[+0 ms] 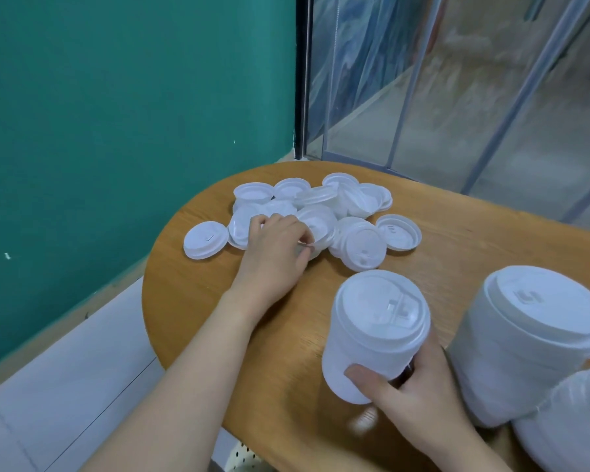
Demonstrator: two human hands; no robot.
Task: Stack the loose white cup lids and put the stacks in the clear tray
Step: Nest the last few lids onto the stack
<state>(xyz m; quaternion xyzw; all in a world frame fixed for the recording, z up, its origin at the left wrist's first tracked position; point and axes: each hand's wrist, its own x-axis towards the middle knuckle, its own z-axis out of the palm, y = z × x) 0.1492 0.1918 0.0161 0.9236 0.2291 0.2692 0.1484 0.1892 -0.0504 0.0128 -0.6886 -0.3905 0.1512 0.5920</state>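
Two bare hands are busy in the head view: the left hand (276, 248) reaches into the pile of loose white plastic cup lids (315, 216) at the far end of the rounded wooden table (457, 233), grip pinched on the rim of one lid there. Nearer, the right hand (413, 386) has its grip wrapped round the bottom of a tall stack of white lids (372, 332), tilted off the table, with two more finished lid stacks (525, 342) just beside it at the right edge.
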